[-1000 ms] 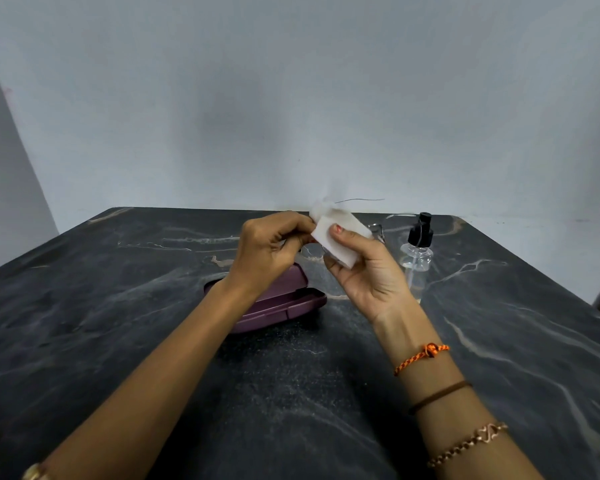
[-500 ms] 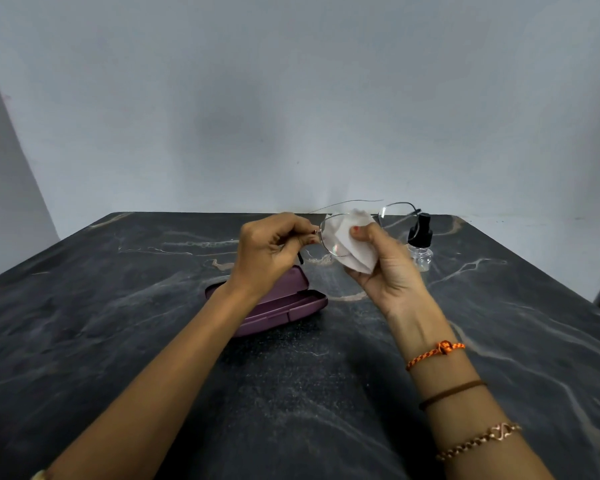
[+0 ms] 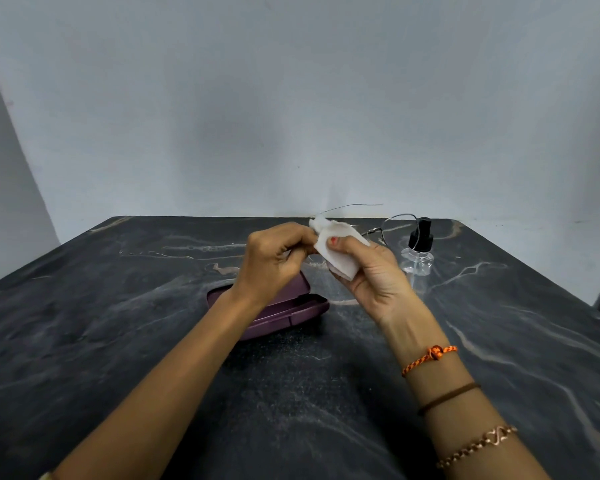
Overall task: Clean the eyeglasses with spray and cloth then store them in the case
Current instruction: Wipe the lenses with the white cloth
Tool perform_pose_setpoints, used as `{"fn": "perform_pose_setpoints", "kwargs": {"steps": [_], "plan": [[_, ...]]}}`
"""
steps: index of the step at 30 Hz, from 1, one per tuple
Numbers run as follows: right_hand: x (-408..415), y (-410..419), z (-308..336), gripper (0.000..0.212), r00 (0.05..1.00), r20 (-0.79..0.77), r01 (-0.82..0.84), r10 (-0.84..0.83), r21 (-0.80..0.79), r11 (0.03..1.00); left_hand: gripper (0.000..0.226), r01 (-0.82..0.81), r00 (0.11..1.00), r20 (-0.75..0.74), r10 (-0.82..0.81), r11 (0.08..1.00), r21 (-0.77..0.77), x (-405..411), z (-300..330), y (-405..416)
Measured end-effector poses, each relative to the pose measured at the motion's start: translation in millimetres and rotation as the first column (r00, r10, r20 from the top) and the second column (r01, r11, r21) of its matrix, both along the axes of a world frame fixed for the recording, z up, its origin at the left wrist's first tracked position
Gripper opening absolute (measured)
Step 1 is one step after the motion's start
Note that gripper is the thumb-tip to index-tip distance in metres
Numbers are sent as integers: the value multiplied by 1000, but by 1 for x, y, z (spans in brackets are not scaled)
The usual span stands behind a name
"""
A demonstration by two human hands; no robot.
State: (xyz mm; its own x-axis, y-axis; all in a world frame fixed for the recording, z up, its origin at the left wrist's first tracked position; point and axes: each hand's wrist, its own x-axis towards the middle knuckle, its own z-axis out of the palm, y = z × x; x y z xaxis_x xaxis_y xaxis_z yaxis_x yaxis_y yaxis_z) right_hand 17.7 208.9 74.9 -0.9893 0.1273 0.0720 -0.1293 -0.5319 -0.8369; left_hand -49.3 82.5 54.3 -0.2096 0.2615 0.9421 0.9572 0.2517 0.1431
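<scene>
Two hands grip one pair of eyeglasses (image 3: 392, 226), right (image 3: 371, 271) pinching one cloth (image 3: 340, 254), left (image 3: 274, 261) the frame.

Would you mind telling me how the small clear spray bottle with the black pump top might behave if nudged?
The clear spray bottle looks nearly empty, so probably light. Its black pump top makes it top-heavy, so it may tip. On the smooth dark marble table, it might also slide.

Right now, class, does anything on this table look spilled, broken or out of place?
Nothing stands out. The spray bottle stands upright, the purple case lies open on the table, and both hands hold the glasses and cloth.
</scene>
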Motion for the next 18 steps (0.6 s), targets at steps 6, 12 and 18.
{"fn": "perform_pose_setpoints", "kwargs": {"steps": [6, 12, 18], "plan": [[2, -2, 1, 12, 996, 52, 81, -79, -35, 996, 6, 26, 999, -25, -25, 999, 30, 4, 3, 1], [4, -11, 6, 5, 994, 8, 101, -107, -402, 910, 9, 92, 996, 4, -92, 994, 53, 4, 2, 0], [2, -15, 0, 9, 997, -51, 38, -57, -324, 945, 12, 77, 997, 14, -78, 997, 26, 5, 0, 2]]}}
